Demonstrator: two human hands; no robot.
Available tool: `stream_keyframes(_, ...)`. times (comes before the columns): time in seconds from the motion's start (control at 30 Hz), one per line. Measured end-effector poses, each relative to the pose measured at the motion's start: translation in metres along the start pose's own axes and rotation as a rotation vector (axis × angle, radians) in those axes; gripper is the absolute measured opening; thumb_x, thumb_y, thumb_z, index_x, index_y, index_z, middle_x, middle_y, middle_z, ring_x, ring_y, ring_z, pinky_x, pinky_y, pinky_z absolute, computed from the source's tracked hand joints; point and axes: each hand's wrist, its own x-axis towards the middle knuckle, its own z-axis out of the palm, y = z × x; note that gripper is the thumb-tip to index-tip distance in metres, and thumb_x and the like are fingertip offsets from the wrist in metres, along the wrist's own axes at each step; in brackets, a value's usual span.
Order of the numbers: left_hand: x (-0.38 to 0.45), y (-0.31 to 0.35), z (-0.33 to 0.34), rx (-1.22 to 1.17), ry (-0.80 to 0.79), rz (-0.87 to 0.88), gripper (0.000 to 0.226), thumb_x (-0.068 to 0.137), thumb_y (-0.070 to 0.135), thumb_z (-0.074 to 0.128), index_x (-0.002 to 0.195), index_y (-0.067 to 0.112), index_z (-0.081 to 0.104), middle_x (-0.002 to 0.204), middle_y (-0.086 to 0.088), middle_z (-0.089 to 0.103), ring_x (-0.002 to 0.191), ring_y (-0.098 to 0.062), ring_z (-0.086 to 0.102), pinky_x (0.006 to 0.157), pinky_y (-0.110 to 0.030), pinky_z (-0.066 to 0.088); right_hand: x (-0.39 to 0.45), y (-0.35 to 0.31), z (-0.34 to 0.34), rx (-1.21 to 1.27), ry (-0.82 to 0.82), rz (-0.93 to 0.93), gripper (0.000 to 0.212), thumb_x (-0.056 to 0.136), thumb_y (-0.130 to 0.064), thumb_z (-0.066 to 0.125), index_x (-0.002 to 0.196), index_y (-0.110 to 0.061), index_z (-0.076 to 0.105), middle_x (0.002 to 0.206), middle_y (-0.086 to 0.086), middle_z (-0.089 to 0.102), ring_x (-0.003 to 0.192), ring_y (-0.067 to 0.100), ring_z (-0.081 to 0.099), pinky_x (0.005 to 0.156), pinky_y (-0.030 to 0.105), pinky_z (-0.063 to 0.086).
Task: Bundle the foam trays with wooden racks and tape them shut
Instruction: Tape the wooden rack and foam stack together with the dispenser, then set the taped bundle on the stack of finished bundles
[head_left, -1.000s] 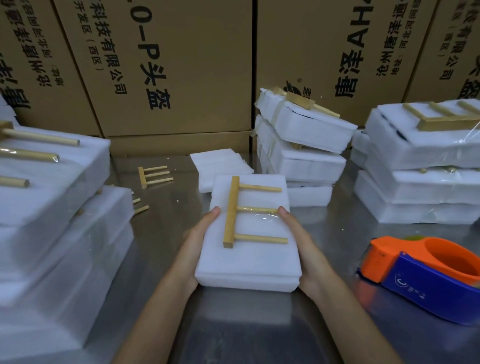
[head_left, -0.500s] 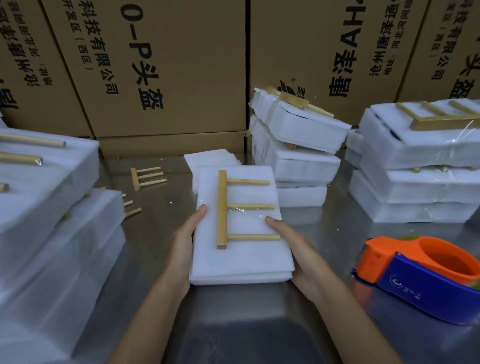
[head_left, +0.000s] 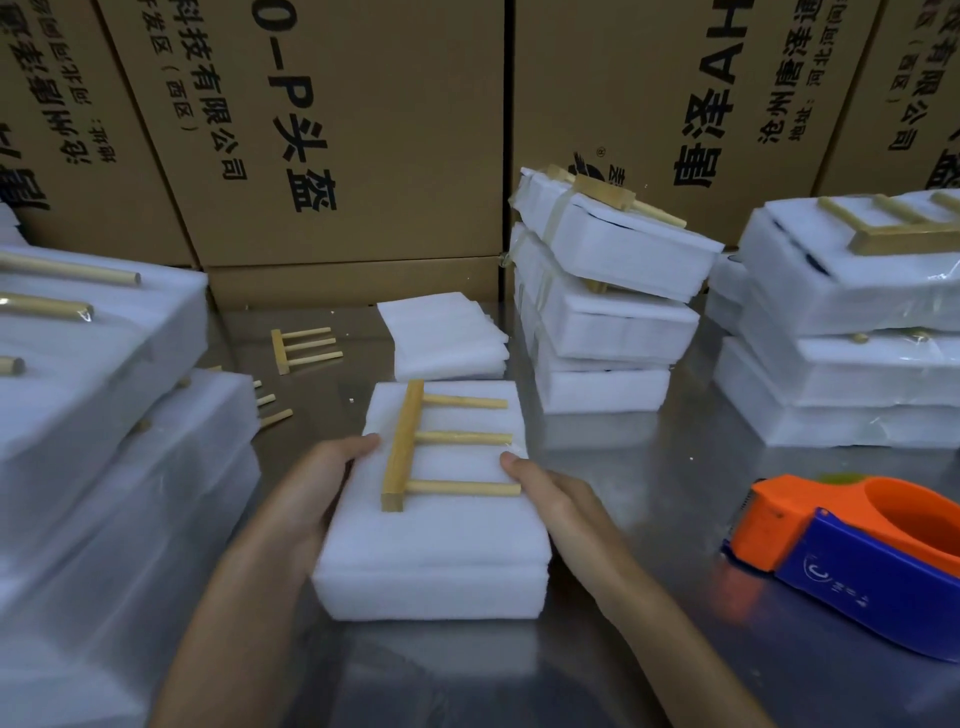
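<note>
Both hands, left hand (head_left: 311, 493) and right hand (head_left: 558, 499), gripped the foam bundle (head_left: 431, 551) with curled fingers; tape dispenser (head_left: 857, 556) at three o'clock, loose rack (head_left: 304, 348) at eleven on the desk (head_left: 649, 467).

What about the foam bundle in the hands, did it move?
Yes. The foam bundle slid toward the person and a bit left, away from the small foam stack behind it.

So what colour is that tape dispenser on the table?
The tape dispenser is bright orange with a blue handle part, seen in the head view, the only one.
</note>
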Motion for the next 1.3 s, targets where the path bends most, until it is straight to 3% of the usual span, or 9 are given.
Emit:
stream_keyframes(0.13, -0.002, 0.011, 0.003, 0.025, 0.024, 0.139, 0.039, 0.105, 0.024, 0.038, 0.075, 0.007, 0.055, 0.041, -0.003, 0.061, 0.033, -0.008, 0.058, 0.037, -0.018, 0.043, -0.006, -0.003, 0.002, -0.122, 0.022, -0.090, 0.074, 0.071, -0.082, 0.045, 0.081, -0.011, 0.065, 0.073, 0.004, 0.071, 0.057, 0.007, 0.064, 0.053, 0.017, 0.043)
stream_keyframes(0.33, -0.015, 0.007, -0.012, 0.694, 0.241, 0.138, 0.048, 0.088, 0.067, 0.048, 0.108, 0.027, 0.066, 0.113, 0.008, 0.062, 0.100, -0.016, 0.061, 0.074, -0.026, 0.041, -0.013, 0.003, 0.009, -0.403, -0.086, -0.225, 0.072, 0.087, -0.078, 0.027, 0.059, -0.021, 0.060, 0.051, 0.004, 0.064, 0.052, 0.006, 0.061, 0.063, 0.026, 0.046)
stream_keyframes(0.43, -0.017, 0.006, -0.020, 0.934, 0.339, 0.300, 0.068, 0.093, 0.059, 0.045, 0.152, 0.028, 0.032, 0.148, 0.004, 0.043, 0.121, -0.019, 0.050, 0.082, -0.024, 0.033, -0.017, 0.002, 0.018, -0.505, -0.126, -0.270, 0.069, 0.087, -0.081, 0.015, 0.057, -0.038, 0.060, 0.050, -0.002, 0.064, 0.055, 0.000, 0.062, 0.068, 0.025, 0.042)
stream_keyframes(0.57, -0.026, 0.005, -0.015, 1.056, 0.406, 0.275, 0.067, 0.094, 0.058, 0.044, 0.152, 0.029, 0.028, 0.137, -0.005, 0.053, 0.074, -0.008, 0.054, 0.055, -0.021, 0.043, -0.019, 0.002, 0.025, -0.560, -0.144, -0.314, 0.064, 0.081, -0.087, 0.004, 0.062, -0.057, 0.057, 0.058, -0.024, 0.060, 0.073, -0.001, 0.058, 0.072, 0.012, 0.035)
stream_keyframes(0.77, -0.039, -0.004, 0.021, 1.422, 0.590, 0.362, 0.052, 0.099, 0.029, 0.038, 0.150, 0.020, 0.030, 0.146, -0.016, 0.043, 0.131, -0.035, 0.043, 0.107, -0.045, 0.037, -0.023, 0.007, 0.040, -0.592, 0.095, -0.382, 0.060, 0.083, -0.083, 0.013, 0.065, -0.044, 0.055, 0.058, -0.012, 0.054, 0.069, 0.011, 0.055, 0.058, 0.019, 0.037)
stream_keyframes(0.9, -0.045, 0.002, 0.085, 1.154, 0.309, 0.765, 0.050, 0.096, 0.016, 0.047, 0.145, 0.023, 0.043, 0.147, -0.001, 0.046, 0.135, -0.019, 0.041, 0.108, -0.031, 0.032, -0.013, -0.010, 0.022, -0.455, 0.139, -0.327, 0.029, 0.092, -0.049, 0.050, 0.073, -0.029, 0.060, 0.071, -0.007, 0.067, 0.071, 0.011, 0.061, 0.060, 0.032, 0.041)
stream_keyframes(1.03, -0.054, 0.026, 0.158, 0.813, -0.057, 0.796, 0.038, 0.097, 0.022, 0.048, 0.129, 0.041, 0.056, 0.132, 0.015, 0.056, 0.120, -0.008, 0.053, 0.099, -0.027, 0.044, -0.006, -0.048, -0.033, -0.552, 0.223, -0.282, 0.032, 0.088, -0.016, 0.054, 0.058, -0.024, 0.046, 0.065, -0.010, 0.058, 0.086, 0.027, 0.067, 0.049, 0.023, 0.034)
stream_keyframes(1.17, -0.055, 0.072, 0.226, 0.530, -0.212, 0.837, 0.033, 0.097, 0.013, 0.045, 0.119, 0.033, 0.062, 0.119, 0.010, 0.062, 0.103, -0.006, 0.060, 0.074, -0.024, 0.051, -0.013, -0.115, -0.114, -0.447, 0.291, -0.333, 0.023, 0.066, -0.024, 0.047, 0.046, -0.017, 0.057, 0.042, 0.000, 0.057, 0.062, 0.022, 0.065, 0.053, 0.032, 0.046)
stream_keyframes(1.3, -0.051, 0.135, 0.299, 0.263, -0.318, 0.757, 0.029, 0.100, 0.018, 0.044, 0.124, 0.025, 0.058, 0.116, 0.008, 0.059, 0.087, 0.001, 0.058, 0.059, -0.018, 0.049, 0.000, -0.175, -0.200, -0.502, 0.474, -0.450, 0.031, 0.084, -0.021, 0.051, 0.059, -0.010, 0.066, 0.050, -0.003, 0.064, 0.052, 0.011, 0.057, 0.055, 0.029, 0.043)
